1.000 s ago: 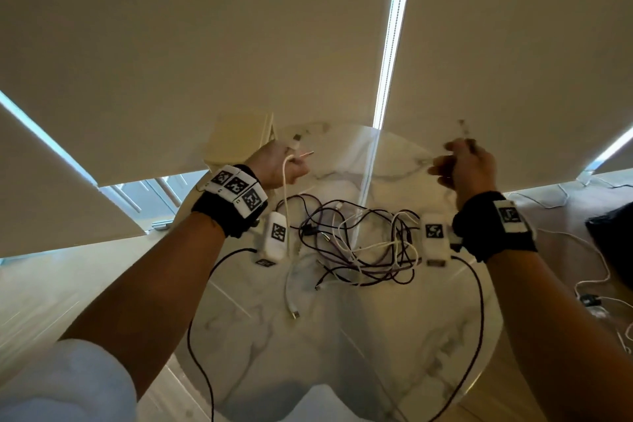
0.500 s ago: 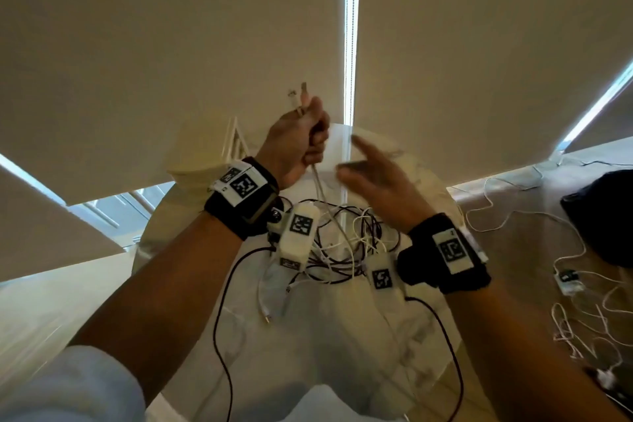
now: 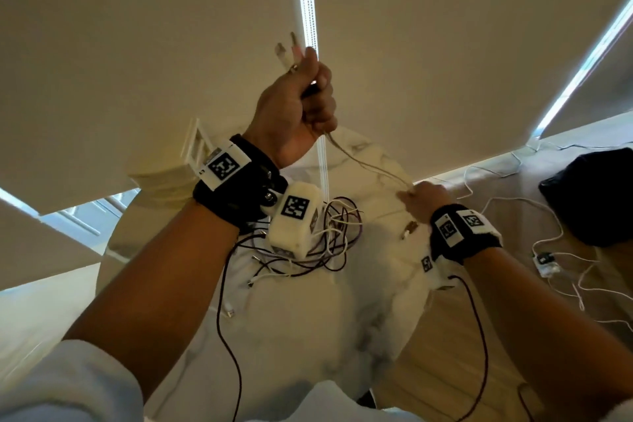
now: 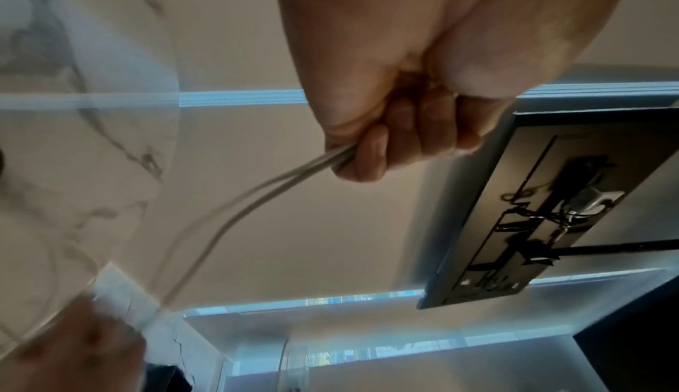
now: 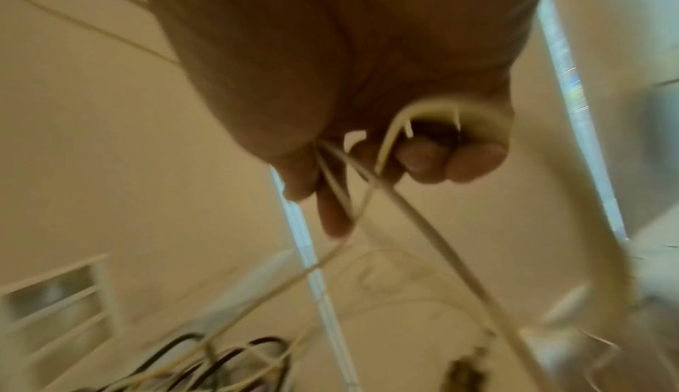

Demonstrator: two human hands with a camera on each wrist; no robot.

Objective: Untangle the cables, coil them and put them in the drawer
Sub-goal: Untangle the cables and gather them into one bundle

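With my left hand (image 3: 301, 106) fisted round both ends of the white cable (image 3: 368, 164) above the table (image 3: 359, 319) and my right hand (image 3: 423, 199) pinching its strands lower, I'd wind even loops, clear of the tangle (image 3: 329, 240).

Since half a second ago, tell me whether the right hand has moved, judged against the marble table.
Yes. The right hand has dropped from beside the raised left hand down and out toward the right edge of the marble table, drawing the white cable taut.
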